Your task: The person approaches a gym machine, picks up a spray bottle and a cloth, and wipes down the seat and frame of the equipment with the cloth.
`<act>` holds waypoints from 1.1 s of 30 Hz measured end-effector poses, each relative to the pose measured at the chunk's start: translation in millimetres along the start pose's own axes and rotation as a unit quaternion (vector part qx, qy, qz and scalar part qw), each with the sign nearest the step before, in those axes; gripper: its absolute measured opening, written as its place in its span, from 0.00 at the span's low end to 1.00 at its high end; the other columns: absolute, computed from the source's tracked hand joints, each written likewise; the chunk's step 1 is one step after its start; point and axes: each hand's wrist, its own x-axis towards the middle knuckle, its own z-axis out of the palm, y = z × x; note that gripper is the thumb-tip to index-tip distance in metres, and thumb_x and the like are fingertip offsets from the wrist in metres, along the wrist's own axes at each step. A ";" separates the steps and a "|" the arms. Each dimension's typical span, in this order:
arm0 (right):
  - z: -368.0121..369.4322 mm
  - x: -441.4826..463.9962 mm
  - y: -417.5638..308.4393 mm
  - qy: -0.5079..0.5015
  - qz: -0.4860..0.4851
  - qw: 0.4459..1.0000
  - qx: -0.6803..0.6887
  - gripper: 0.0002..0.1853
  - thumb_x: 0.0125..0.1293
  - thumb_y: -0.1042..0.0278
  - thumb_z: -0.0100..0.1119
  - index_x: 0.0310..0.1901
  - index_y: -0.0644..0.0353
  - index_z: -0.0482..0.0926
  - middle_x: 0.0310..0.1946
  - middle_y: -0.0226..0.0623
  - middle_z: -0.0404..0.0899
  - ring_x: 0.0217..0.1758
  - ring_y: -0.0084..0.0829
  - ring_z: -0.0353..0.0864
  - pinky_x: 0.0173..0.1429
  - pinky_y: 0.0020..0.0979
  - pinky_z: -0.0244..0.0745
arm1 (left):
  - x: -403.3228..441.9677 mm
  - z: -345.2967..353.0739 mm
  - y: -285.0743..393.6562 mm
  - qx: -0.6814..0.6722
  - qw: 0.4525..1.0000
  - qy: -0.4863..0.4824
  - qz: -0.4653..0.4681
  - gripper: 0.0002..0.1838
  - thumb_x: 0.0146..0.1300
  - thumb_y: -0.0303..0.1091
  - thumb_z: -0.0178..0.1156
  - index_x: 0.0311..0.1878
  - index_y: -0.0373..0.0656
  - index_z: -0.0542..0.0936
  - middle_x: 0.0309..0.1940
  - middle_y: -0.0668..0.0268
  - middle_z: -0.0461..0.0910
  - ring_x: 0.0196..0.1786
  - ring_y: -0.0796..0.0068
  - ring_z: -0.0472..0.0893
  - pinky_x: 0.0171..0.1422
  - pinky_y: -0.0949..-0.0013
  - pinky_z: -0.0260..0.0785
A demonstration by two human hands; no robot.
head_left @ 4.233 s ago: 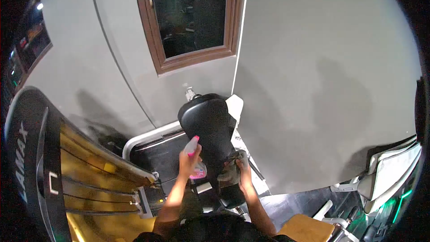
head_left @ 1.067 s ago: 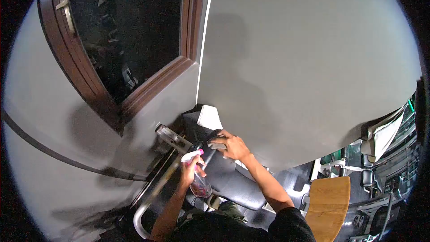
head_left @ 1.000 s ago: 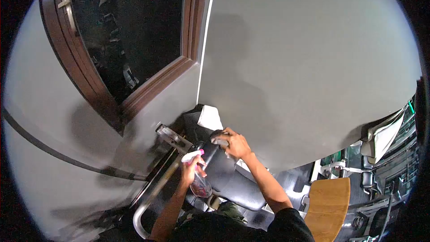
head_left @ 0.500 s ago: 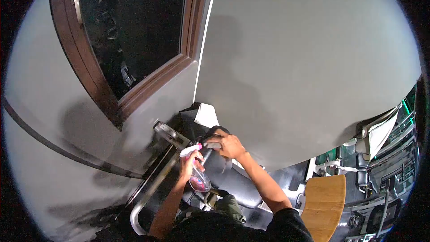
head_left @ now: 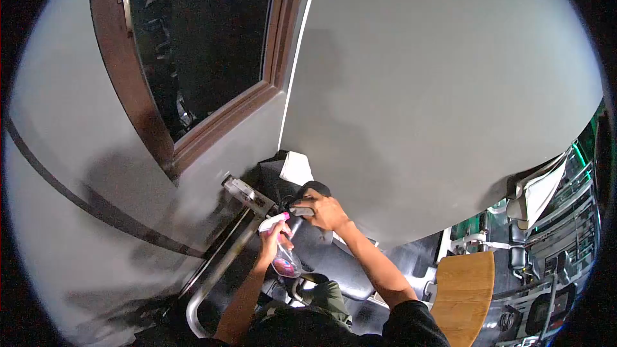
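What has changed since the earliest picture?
The right hand has carried the grey cloth forward to the far end of the black bench pad. The view has swung right, so the window sits further left. Nothing was taken hold of or let go: the left hand still grips the spray bottle.

Clear spray btl [head_left: 286,263], pink/white trigger head up, slightly tilted, L of blk bench pad [head_left: 331,265]; grey cloth [head_left: 301,211], bunched, nr pad's far end.

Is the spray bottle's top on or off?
On: a pink-and-white spray head sits atop the clear spray bottle in the left hand.
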 end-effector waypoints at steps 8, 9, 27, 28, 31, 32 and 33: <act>-2.6 19.0 25.9 0.070 0.165 0.984 0.001 0.19 0.54 0.62 0.63 0.50 0.38 0.82 0.49 0.37 0.77 0.48 0.45 0.81 0.52 0.43 0.79 | 0.3 -0.5 -0.5 0.007 1.000 0.004 0.013 0.20 0.70 0.40 0.52 0.54 0.30 0.74 0.24 0.60 0.78 0.13 0.68 0.77 0.17 0.69 0.71; -1.0 21.4 22.2 0.061 0.157 0.986 -0.005 0.19 0.54 0.63 0.63 0.50 0.39 0.82 0.49 0.37 0.77 0.47 0.45 0.82 0.52 0.44 0.79 | -0.3 -0.3 -0.3 0.006 1.000 0.005 0.010 0.21 0.70 0.40 0.52 0.54 0.30 0.74 0.24 0.60 0.78 0.14 0.68 0.77 0.18 0.69 0.71; 5.0 22.0 46.3 0.100 0.194 0.975 0.045 0.19 0.53 0.61 0.65 0.49 0.43 0.83 0.47 0.36 0.78 0.43 0.45 0.83 0.49 0.43 0.79 | -1.3 -1.9 3.5 0.025 0.999 -0.010 0.021 0.14 0.71 0.38 0.51 0.42 0.34 0.74 0.25 0.59 0.78 0.14 0.68 0.77 0.18 0.68 0.72; -3.5 23.3 35.5 0.074 0.159 0.984 0.007 0.19 0.52 0.61 0.64 0.49 0.41 0.84 0.46 0.35 0.79 0.41 0.45 0.83 0.49 0.42 0.79 | -1.4 -1.8 4.1 0.019 1.000 -0.009 0.018 0.14 0.70 0.38 0.51 0.41 0.34 0.74 0.25 0.59 0.78 0.14 0.67 0.77 0.18 0.67 0.72; 1.9 18.9 10.8 0.028 0.035 0.999 -0.025 0.21 0.50 0.62 0.65 0.49 0.40 0.83 0.48 0.35 0.78 0.42 0.44 0.84 0.49 0.42 0.79 | -1.4 -5.2 4.5 0.019 0.999 -0.020 0.021 0.14 0.70 0.39 0.51 0.40 0.34 0.74 0.25 0.58 0.78 0.14 0.66 0.77 0.18 0.67 0.72; -0.2 12.3 -1.1 0.019 0.000 1.000 -0.012 0.22 0.50 0.62 0.64 0.50 0.40 0.83 0.49 0.35 0.78 0.43 0.43 0.84 0.49 0.42 0.80 | -1.7 -3.2 5.7 0.017 0.999 -0.017 0.025 0.14 0.70 0.39 0.51 0.40 0.34 0.74 0.25 0.58 0.78 0.14 0.66 0.77 0.18 0.67 0.72; 0.5 4.6 -10.5 0.009 -0.036 0.999 0.002 0.22 0.50 0.62 0.64 0.51 0.39 0.83 0.50 0.35 0.77 0.44 0.43 0.84 0.49 0.42 0.80 | -2.8 -2.6 7.2 0.015 0.999 -0.019 0.029 0.15 0.70 0.40 0.51 0.39 0.35 0.74 0.24 0.58 0.78 0.14 0.66 0.77 0.18 0.67 0.71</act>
